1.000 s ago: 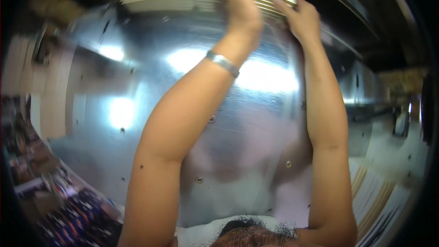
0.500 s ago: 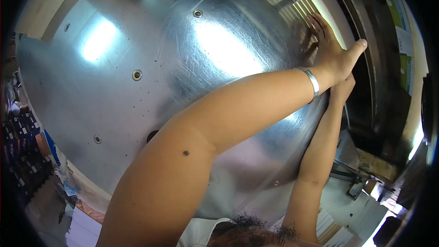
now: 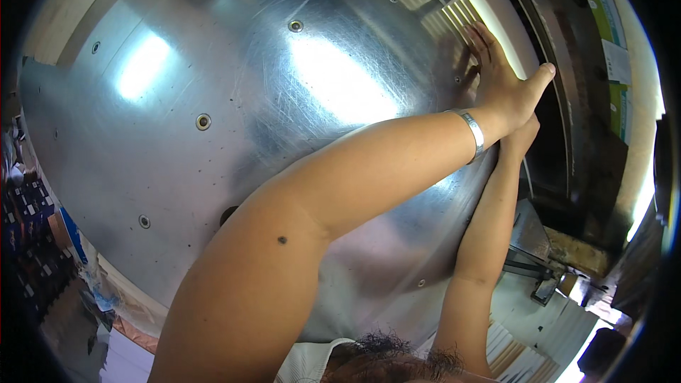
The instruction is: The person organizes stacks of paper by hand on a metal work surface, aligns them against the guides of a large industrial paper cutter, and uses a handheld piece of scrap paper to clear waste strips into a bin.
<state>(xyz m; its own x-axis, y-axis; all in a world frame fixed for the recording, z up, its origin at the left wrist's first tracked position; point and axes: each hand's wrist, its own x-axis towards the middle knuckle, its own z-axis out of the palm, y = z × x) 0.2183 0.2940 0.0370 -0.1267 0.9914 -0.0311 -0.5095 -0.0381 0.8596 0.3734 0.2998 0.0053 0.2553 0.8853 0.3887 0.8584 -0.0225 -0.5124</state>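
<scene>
My left arm reaches across a scratched metal tabletop (image 3: 128,163) toward the far right, with a silver bracelet at the wrist. My left hand (image 3: 505,84) is open there, its thumb stretched away from the other fingers. Its fingertips lie beside a pale striped surface (image 3: 464,18) at the table's edge, and I cannot make out whether they press on it. Just below it, my right hand (image 3: 521,140) is at the table's right edge, partly covered by the left. The right fingers are hidden, and so is anything they may hold.
Round recessed fittings (image 3: 203,122) dot the metal top. Along the right side runs a dark machine frame (image 3: 550,50), with green and white packs (image 3: 603,7) beyond it. Dark boxes (image 3: 32,206) are stacked at the left, and white sheets (image 3: 128,358) lie at the lower left.
The whole view has shifted slightly, so the table and both arms appear a little further left. The hands keep nearly the same pose and place at the table's edge.
</scene>
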